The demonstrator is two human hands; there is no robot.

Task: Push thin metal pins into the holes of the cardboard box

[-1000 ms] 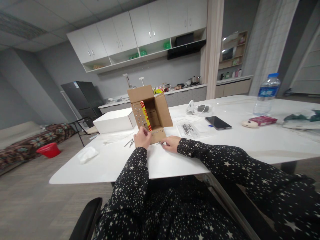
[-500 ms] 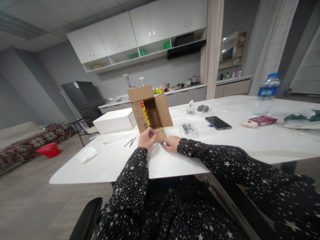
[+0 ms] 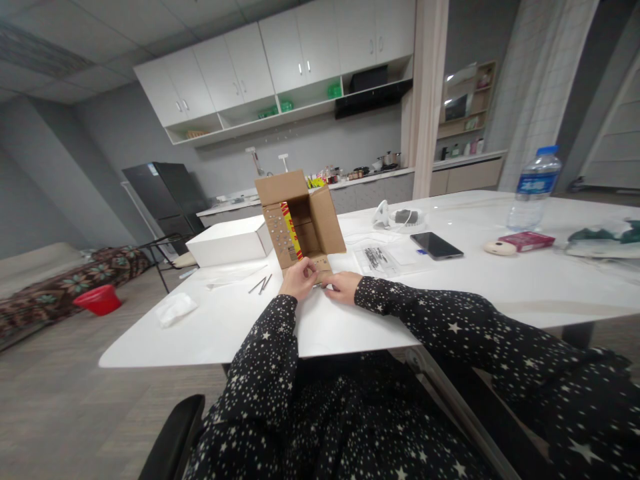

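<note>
Head view: we note the box (image 3: 303,223) standing open on the desk (image 3: 500,280), directly beyond both hands. Left hand (image 3: 299,280) pinches its near flap; right hand (image 3: 344,288) lies alongside, curled, contents indiscernible.

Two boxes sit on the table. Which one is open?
The brown cardboard box, standing with its flaps spread right behind the left hand and right hand. The flat white box beside it is shut.

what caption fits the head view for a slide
Both hands, left hand and right hand, meet at the front flap of an open cardboard box on a white table.
</note>
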